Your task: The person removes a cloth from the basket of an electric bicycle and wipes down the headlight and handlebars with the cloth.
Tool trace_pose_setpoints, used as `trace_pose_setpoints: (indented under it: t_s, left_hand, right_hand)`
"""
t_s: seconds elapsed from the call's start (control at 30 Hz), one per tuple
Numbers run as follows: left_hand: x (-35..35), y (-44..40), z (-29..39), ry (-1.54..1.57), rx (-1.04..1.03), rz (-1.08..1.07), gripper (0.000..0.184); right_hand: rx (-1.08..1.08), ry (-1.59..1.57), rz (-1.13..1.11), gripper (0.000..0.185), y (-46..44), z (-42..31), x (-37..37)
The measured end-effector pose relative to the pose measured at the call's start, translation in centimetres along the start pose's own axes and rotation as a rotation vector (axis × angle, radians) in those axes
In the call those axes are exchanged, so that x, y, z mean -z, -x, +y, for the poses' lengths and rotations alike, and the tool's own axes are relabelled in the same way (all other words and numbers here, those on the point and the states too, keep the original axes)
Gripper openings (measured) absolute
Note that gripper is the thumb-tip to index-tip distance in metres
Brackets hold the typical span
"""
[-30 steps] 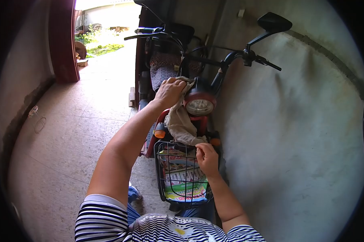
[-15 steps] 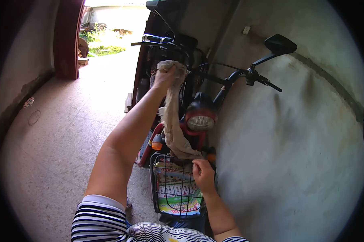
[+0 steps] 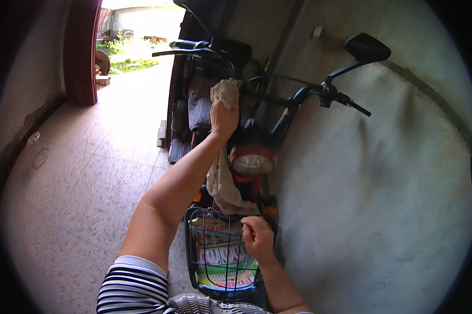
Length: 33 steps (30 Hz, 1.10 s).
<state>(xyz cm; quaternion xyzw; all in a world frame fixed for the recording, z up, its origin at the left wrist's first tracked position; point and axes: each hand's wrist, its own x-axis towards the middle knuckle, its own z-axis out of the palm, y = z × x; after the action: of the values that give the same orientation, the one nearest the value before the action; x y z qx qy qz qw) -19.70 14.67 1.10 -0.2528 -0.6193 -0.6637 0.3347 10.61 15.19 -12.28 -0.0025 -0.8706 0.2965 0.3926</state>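
My left hand is closed around a bunched end of a beige cloth, held up near the handlebar of a three-wheeled or two-wheeled electric bike. The cloth hangs down beside the round headlight, its lower end lying at the back of the black wire basket. My right hand is closed at the basket's upper rim, fingers curled round the wire just below the cloth's end. Brightly printed sheets or packaging lie inside the basket.
A black mirror and the right handlebar grip stick out toward the concrete wall. The left brake lever reaches toward the doorway. Tiled floor runs along the left to a dark red door frame.
My left hand has moved slightly right and lower with the bunched cloth, turning at the wrist. The handlebar has swung a little, and the headlight and basket appear shifted left. My right hand stays at the rim.
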Motion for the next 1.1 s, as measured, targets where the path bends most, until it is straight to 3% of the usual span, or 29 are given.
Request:
trace_pose_setpoints:
  t_s: [0.1,0.27,0.57,0.73,0.8,0.83,0.93,1.03,1.07,1.1]
  left_hand:
    - [0.4,0.3,0.8,0.045,0.116,-0.034,0.039]
    - [1.8,0.4,1.6,0.197,0.068,-0.069,0.034]
    - [1.9,1.7,1.0,0.044,-0.030,-0.043,0.036]
    - [-1.2,-1.4,-1.0,0.134,-0.271,0.269,0.027]
    - [0.3,-1.6,-0.9,0.602,0.372,-0.235,0.029]
    - [0.3,-1.3,-2.3,0.600,0.373,-0.237,0.029]
    - [0.8,1.0,-2.7,0.734,0.763,-0.251,0.026]
    - [2.4,1.9,-1.4,0.716,0.743,-0.236,0.026]
    - [2.0,1.3,-4.4,0.805,0.708,-0.318,0.027]
    - [1.4,0.8,-3.8,0.876,0.570,-0.161,0.029]
  right_hand:
    - [-0.021,-0.022,-0.013,0.013,0.1,-0.1,0.0]
    - [-0.025,-0.003,-0.004,0.012,0.0,0.2,0.0]
    - [-0.023,0.009,-0.008,0.012,0.4,0.3,0.0]
    - [-0.032,-0.008,-0.001,0.012,0.3,-0.2,0.0]
    - [-0.034,-0.014,0.004,0.012,0.4,0.1,-0.1]
    - [-0.039,-0.020,0.006,0.013,0.4,0.2,-0.1]
    - [-0.056,-0.026,0.005,0.013,0.5,0.3,0.0]
    - [-0.055,-0.024,0.004,0.013,0.6,0.3,0.0]
    - [-0.045,-0.022,0.000,0.013,0.6,0.4,0.1]
    - [-0.045,-0.021,0.003,0.013,0.6,0.3,0.1]
